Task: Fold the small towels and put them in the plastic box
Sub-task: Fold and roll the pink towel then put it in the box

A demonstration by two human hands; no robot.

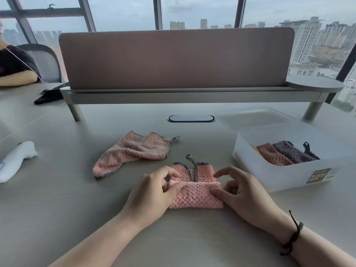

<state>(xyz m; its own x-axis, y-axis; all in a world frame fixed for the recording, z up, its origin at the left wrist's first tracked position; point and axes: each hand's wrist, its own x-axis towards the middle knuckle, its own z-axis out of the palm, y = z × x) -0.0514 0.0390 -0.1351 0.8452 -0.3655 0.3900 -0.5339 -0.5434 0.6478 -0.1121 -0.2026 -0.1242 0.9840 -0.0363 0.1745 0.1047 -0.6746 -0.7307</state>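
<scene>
A pink towel (194, 193), partly folded with its checked hanging loop on top, lies on the table in front of me. My left hand (154, 191) pinches its left edge at the fold. My right hand (240, 191) pinches its right edge, thumb on the cloth. A second pink towel (133, 153) lies crumpled and unfolded behind and to the left. The translucent plastic box (285, 176) stands at the right, holding an orange folded towel (273, 154) and a purple folded towel (294, 152).
The box's lid (254, 118) lies behind it. A raised desk shelf with a pink divider (177, 58) runs across the back. A white object (15, 160) lies at the left edge. Another person's arm (17, 79) rests at the far left.
</scene>
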